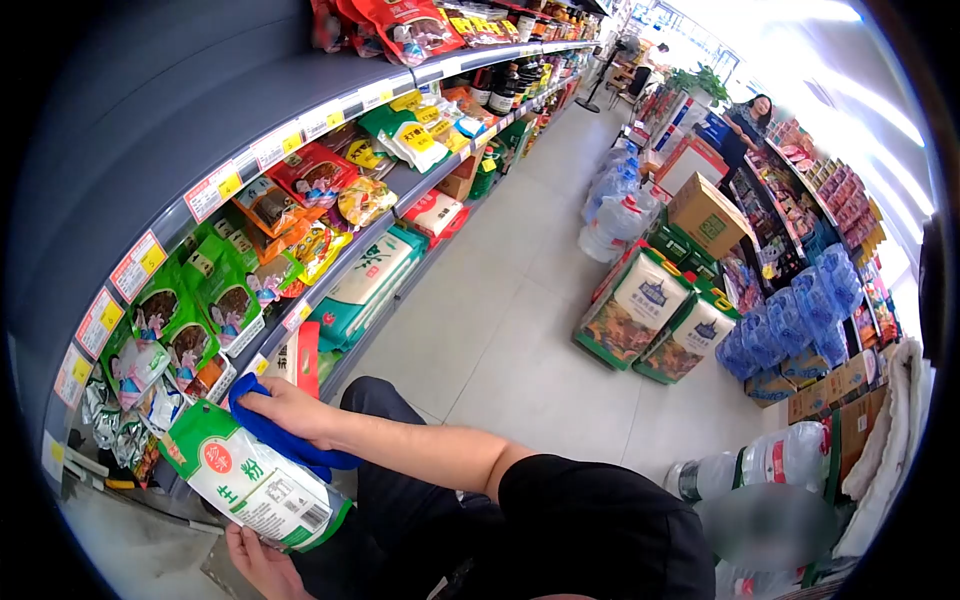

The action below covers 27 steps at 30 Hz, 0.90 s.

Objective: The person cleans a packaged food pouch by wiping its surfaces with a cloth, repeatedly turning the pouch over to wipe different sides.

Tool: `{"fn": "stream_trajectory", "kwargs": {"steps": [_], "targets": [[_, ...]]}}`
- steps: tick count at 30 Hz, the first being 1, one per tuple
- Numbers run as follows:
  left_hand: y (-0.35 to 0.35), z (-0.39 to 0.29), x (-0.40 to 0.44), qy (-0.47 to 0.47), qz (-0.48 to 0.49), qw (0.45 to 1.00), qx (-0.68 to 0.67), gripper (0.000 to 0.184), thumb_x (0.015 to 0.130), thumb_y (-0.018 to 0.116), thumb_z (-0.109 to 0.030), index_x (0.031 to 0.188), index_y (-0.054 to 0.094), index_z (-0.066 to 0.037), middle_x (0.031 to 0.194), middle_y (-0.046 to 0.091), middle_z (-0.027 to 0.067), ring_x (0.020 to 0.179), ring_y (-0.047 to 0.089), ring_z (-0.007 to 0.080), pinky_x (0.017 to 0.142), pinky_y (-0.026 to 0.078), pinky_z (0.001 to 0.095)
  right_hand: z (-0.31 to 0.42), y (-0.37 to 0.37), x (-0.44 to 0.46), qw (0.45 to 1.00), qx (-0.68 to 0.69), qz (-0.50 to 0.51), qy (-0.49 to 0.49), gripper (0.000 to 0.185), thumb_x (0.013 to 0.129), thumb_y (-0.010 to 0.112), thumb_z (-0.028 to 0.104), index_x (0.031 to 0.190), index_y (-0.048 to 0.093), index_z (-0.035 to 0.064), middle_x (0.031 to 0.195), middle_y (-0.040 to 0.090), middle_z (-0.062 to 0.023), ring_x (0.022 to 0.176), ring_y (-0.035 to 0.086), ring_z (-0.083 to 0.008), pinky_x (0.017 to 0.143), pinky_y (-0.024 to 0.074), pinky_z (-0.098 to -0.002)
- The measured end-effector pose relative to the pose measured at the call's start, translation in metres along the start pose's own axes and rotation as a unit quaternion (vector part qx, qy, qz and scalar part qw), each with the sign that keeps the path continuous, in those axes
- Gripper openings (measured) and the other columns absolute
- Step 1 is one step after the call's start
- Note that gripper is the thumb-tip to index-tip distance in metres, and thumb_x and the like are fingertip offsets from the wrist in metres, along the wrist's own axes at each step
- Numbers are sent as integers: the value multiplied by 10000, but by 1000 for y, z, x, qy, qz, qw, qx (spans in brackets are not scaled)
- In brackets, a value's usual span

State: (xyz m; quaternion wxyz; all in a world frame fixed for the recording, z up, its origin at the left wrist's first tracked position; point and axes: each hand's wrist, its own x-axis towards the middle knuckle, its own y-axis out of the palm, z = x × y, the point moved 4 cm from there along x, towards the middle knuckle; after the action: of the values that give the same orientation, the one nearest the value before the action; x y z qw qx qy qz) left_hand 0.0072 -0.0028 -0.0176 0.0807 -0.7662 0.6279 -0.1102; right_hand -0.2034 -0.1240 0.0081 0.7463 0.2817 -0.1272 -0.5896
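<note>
A green-and-white bag of starch (262, 485) is tilted in front of the lower shelf, with its printed label showing. My left hand (262, 568) grips its bottom edge, with thumb and fingers closed on it. In my right hand (292, 412) is a bunched blue cloth (285, 440), which lies along the bag's upper side. Some of the right fingers are hidden in the cloth. Just beyond the bag, green food packets (190, 350) and silvery packets (125, 440) stand on the shelf.
Grey shelving (330, 210) with price tags runs along the left, full of bagged goods. Large rice bags (635, 310), a carton (708, 215) and water jugs (615, 225) stand on the tiled floor. Bottled water packs (800, 305) line the right. A person (745, 130) stands farther down the aisle.
</note>
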Motion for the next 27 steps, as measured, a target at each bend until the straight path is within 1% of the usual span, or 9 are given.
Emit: {"fn": "stream_trajectory", "kwargs": {"steps": [2,5,8,11,14,17,27], "targets": [[0,5,-1,-11,1,999,-31,209,838,574,-54,1018,580,53,1056,560,216,959,554,344,823,461,367,1,1,-2,1000,0,12,5,246,899,523,203,1063,572,28,904,633,-20,751,594,-74,679,484,-225],[-7,18,-3,83,-7,989,123,225,844,565,-59,1039,577,52,1058,559,223,967,552,356,828,462,372,0,1,-1,1000,-7,20,0,253,895,530,200,1069,571,21,918,632,-18,769,594,-72,699,484,-222],[-8,23,-4,68,-24,994,83,229,835,566,-61,1034,584,51,1057,558,231,971,550,365,836,462,379,0,2,-2,1000,-10,22,-3,251,896,527,200,1061,572,16,914,632,-17,762,593,-71,698,482,-220],[-5,16,-5,72,-32,992,100,227,829,571,-64,1024,589,50,1056,561,227,963,551,367,827,463,387,-1,2,-2,1000,-9,24,-4,249,899,521,201,1053,574,13,905,632,-16,750,590,-69,691,480,-219],[-3,8,-5,55,-26,994,90,222,819,567,-57,1012,595,48,1056,561,225,953,553,368,817,463,400,-2,3,-1,1000,-7,24,-3,247,902,514,203,1048,577,14,893,633,-13,738,588,-67,680,478,-219],[-4,14,-4,79,-24,990,118,225,807,562,-49,1010,598,43,1051,565,224,947,551,375,812,460,414,-2,2,-2,1000,-7,25,-2,244,904,512,204,1046,580,18,889,634,-10,736,588,-65,677,480,-219],[-3,14,-1,85,-16,988,125,227,796,563,-53,1001,596,38,1062,561,234,948,551,391,815,464,434,-1,3,-3,999,-4,29,-11,245,906,512,211,1047,583,24,912,635,-13,769,591,-70,712,478,-222]]}}
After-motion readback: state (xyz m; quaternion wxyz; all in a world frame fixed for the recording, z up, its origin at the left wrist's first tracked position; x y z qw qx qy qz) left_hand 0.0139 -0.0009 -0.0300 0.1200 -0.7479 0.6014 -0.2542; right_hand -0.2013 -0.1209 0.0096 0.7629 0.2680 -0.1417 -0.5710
